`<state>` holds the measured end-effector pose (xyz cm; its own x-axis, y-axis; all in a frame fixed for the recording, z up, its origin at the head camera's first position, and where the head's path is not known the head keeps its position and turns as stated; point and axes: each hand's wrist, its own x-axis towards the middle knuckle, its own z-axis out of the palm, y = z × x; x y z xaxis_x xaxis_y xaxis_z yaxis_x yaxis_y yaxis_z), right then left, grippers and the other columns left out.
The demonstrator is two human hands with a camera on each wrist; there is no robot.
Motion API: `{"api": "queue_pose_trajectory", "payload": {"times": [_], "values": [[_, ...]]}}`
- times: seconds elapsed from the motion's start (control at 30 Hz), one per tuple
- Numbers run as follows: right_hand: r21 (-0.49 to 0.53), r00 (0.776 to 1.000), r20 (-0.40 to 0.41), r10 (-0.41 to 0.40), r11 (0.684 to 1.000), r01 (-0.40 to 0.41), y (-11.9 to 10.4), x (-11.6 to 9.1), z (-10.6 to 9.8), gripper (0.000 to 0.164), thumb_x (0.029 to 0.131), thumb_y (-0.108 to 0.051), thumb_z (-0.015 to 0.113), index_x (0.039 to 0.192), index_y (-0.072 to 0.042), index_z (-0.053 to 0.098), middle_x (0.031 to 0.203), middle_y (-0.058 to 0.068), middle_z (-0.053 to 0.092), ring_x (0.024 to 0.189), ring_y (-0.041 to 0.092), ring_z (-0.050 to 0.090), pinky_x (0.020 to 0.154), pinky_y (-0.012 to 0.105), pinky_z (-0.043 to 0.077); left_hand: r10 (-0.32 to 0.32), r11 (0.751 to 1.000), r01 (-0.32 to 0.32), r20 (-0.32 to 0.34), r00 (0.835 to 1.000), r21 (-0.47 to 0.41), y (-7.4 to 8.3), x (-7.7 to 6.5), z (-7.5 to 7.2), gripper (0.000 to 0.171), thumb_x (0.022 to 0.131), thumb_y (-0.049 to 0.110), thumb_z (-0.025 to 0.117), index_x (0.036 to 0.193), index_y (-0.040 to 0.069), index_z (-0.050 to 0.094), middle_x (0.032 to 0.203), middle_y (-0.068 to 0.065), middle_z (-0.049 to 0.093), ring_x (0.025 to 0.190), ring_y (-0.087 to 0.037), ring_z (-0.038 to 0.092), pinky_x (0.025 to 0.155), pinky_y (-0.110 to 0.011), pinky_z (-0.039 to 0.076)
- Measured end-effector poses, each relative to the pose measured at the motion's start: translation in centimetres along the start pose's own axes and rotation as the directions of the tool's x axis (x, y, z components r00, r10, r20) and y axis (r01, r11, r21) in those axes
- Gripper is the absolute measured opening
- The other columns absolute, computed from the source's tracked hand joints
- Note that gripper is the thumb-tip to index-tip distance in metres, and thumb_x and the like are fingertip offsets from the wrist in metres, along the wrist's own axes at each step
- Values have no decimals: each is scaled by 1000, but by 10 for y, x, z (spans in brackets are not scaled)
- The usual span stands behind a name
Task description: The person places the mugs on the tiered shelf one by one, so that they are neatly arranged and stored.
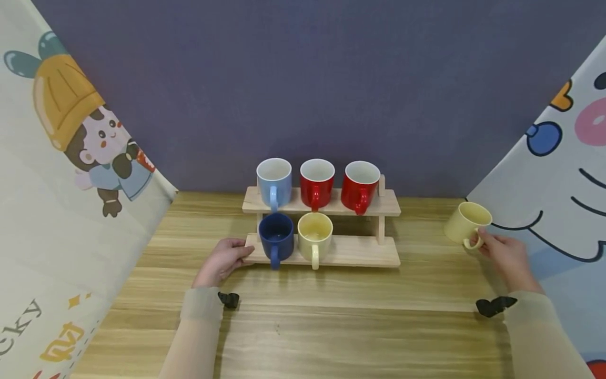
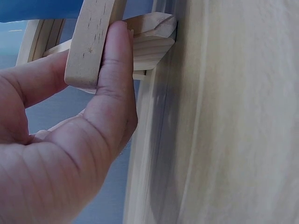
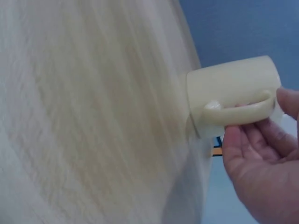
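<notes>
My left hand (image 1: 222, 260) pinches the left end of the lower board of a two-tier wooden rack (image 1: 364, 250). In the left wrist view, thumb and fingers lie on either side of that board (image 2: 88, 51). Over at the right, my right hand (image 1: 508, 257) holds a pale yellow mug (image 1: 456, 225) by its handle. The right wrist view shows this mug (image 3: 229, 84) upright, its base right at the tabletop. On the rack's lower tier stand a dark blue mug (image 1: 279, 242) and another yellow mug (image 1: 312, 245), both with handles toward me.
A light blue mug (image 1: 280, 188) and two red mugs, one in the middle (image 1: 310, 184) and one at right (image 1: 352, 189), stand on the upper tier. Behind the wood-grain table (image 1: 331, 326) rises a grey-blue panel (image 1: 312, 84). Printed cartoon panels flank both sides.
</notes>
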<state>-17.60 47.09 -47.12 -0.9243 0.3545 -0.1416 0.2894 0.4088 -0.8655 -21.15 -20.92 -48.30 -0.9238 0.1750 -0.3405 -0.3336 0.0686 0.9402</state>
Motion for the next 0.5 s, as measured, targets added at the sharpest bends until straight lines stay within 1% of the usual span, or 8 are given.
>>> {"api": "queue_pose_trajectory", "payload": {"times": [0.03, 0.13, 0.23, 0.27, 0.33, 0.4, 0.43, 0.5], "values": [[12, 1000, 3, -13, 1000, 13, 2, 1, 0, 79, 100, -55, 57, 129, 19, 57, 89, -17, 65, 80, -10, 60, 70, 13, 56, -1, 1000, 1, 0, 1000, -1, 0, 0, 0, 64, 105, 3, 56, 151, -21, 18, 149, -38, 26, 124, -42, 50, 93, -38, 57], [-29, 999, -2, -46, 999, 46, 5, 3, 0, 81, 101, -55, 55, 130, 20, 56, 87, -22, 63, 81, -10, 57, 67, 10, 52, -2, 1000, 2, -4, 1000, 1, 0, 0, 1, 63, 105, 2, 56, 150, -21, 19, 149, -38, 27, 124, -42, 51, 93, -38, 57], [-10, 997, -11, -79, 997, 79, 8, 5, 1, 75, 102, -51, 56, 128, 20, 58, 86, -23, 65, 81, -9, 57, 65, 9, 50, -2, 1000, 2, -6, 1000, 6, 0, 0, 0, 63, 105, 3, 57, 150, -21, 20, 148, -38, 29, 124, -41, 51, 92, -37, 58], [21, 996, -10, -89, 996, 89, 8, 6, 1, 70, 103, -48, 57, 126, 18, 61, 87, -21, 66, 81, -8, 58, 65, 10, 51, -3, 1000, 3, -8, 1000, 7, 0, 0, 0, 63, 105, 3, 57, 150, -21, 21, 148, -37, 30, 123, -41, 52, 92, -37, 58], [101, 994, -3, -108, 989, 108, 10, 7, 2, 54, 103, -41, 60, 115, 11, 70, 87, -19, 69, 81, -8, 60, 67, 10, 54, -2, 1000, 2, -10, 1000, 11, 0, 1, 0, 63, 105, 3, 57, 150, -21, 21, 146, -37, 33, 122, -40, 52, 92, -36, 58], [159, 992, 6, -126, 980, 124, 11, 8, 3, 38, 103, -36, 62, 104, -1, 76, 88, -17, 69, 81, -7, 62, 68, 11, 55, 0, 1000, 0, -9, 1000, 6, -1, 2, 0, 63, 105, 3, 57, 150, -21, 21, 145, -37, 33, 122, -40, 52, 92, -36, 58], [204, 991, 16, -131, 971, 125, 12, 9, 3, 31, 103, -33, 62, 99, -7, 78, 88, -16, 70, 82, -6, 63, 69, 12, 56, 0, 1000, 0, -11, 1000, 7, -1, 2, 0, 63, 105, 3, 57, 150, -21, 21, 145, -36, 34, 122, -39, 53, 91, -36, 58], [227, 990, 29, -137, 966, 127, 12, 9, 4, 24, 103, -32, 63, 90, -19, 77, 88, -17, 69, 81, -6, 62, 69, 12, 56, 0, 1000, 0, -9, 1000, 4, -1, 2, 0, 63, 105, 3, 57, 150, -21, 21, 144, -36, 34, 121, -39, 53, 91, -36, 58]]}}
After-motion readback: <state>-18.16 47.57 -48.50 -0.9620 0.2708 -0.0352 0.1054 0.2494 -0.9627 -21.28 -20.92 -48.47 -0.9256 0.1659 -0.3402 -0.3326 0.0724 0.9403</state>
